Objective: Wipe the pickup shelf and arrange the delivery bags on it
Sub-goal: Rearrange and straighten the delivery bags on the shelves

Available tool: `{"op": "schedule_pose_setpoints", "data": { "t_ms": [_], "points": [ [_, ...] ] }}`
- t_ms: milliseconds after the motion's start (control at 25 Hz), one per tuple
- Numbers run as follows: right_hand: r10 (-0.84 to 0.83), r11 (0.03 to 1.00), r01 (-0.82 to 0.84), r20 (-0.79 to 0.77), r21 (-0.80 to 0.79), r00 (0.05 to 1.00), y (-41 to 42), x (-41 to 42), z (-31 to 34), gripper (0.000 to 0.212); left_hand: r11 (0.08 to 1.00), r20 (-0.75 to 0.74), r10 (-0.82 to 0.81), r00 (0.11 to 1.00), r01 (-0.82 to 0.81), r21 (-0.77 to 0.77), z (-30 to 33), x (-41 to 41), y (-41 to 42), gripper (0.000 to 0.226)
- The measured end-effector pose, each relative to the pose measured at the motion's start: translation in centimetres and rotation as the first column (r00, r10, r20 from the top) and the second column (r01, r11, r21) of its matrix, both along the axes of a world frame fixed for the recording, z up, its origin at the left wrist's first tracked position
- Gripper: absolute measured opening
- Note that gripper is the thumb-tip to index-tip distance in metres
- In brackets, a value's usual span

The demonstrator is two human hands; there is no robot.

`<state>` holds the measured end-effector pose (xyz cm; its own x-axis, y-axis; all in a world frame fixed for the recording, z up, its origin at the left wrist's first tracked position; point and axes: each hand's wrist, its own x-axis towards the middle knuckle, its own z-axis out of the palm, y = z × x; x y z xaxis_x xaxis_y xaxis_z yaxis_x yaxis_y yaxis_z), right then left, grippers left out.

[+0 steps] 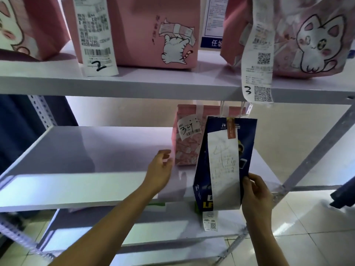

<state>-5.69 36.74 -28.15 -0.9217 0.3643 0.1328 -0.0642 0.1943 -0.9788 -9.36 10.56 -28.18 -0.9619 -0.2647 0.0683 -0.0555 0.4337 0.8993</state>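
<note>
Bags are mostly placed: nearest, the right hand (256, 196) pinches the blue bag (224, 162) at the middle shelf (76, 169)'s front right edge, the left hand (160, 169), fingers loosely spread, touches one pink bag (187, 137) behind, and three pink bags line the far upper shelf (134, 83).

I see two bare forearms, left hand (160, 169) and right hand (256, 194), no sleeves, rings or watch on either.
</note>
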Motion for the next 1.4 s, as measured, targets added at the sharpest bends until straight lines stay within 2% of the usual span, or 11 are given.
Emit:
{"op": "schedule_pose_setpoints", "data": {
  "t_ms": [80, 160, 360, 560, 720, 920, 1120, 1280, 1400],
  "points": [
    [0.04, 0.999, -0.04, -0.009, 0.009, 0.999, -2.3, 0.2, -0.1, 0.019, 0.992, -0.009, -0.121, 0.993, 0.121, 0.029, -0.9, 4.0, -0.1, 0.025],
    [0.092, 0.995, -0.091, -0.015, 0.027, 0.996, -5.1, 0.7, -0.2, 0.019, 0.983, 0.028, -0.174, 0.984, 0.172, 0.072, -1.7, 7.3, -0.5, 0.028],
    [0.239, 0.971, -0.238, -0.021, 0.019, 0.971, -11.8, 1.9, -0.2, 0.022, 0.984, 0.032, -0.119, 0.992, 0.114, 0.136, -1.5, 11.4, -4.2, 0.031],
    [0.304, 0.952, -0.304, -0.028, 0.029, 0.952, -18.8, 3.4, -0.3, 0.024, 0.978, -0.028, -0.003, 1.0, 0.009, 0.208, -0.9, 14.6, -10.0, 0.032],
    [0.447, 0.892, -0.445, -0.004, 0.074, 0.895, -25.5, 4.7, -0.2, 0.021, 0.922, -0.018, 0.128, 0.992, -0.112, 0.37, -1.2, 16.6, -15.3, 0.03],
    [0.579, 0.804, -0.586, 0.092, 0.096, 0.81, -33.7, 5.0, -0.9, 0.023, 0.904, -0.052, 0.329, 0.943, -0.298, 0.307, -1.9, 17.4, -22.7, 0.018],
    [0.634, 0.76, -0.647, 0.142, 0.068, 0.76, -40.8, 4.2, -0.8, 0.025, 0.844, -0.076, 0.522, 0.849, -0.502, 0.191, -2.2, 16.5, -29.6, 0.02],
    [0.639, 0.746, -0.664, 0.222, 0.058, 0.737, -45.3, 2.6, -0.6, 0.017, 0.803, -0.07, 0.577, 0.814, -0.55, 0.23, -1.8, 14.7, -33.4, 0.021],
    [0.628, 0.756, -0.654, 0.258, 0.021, 0.734, -47.6, 1.5, -0.9, 0.012, 0.799, -0.047, 0.573, 0.818, -0.545, 0.255, -1.8, 13.6, -35.4, 0.03]
  ]
}}
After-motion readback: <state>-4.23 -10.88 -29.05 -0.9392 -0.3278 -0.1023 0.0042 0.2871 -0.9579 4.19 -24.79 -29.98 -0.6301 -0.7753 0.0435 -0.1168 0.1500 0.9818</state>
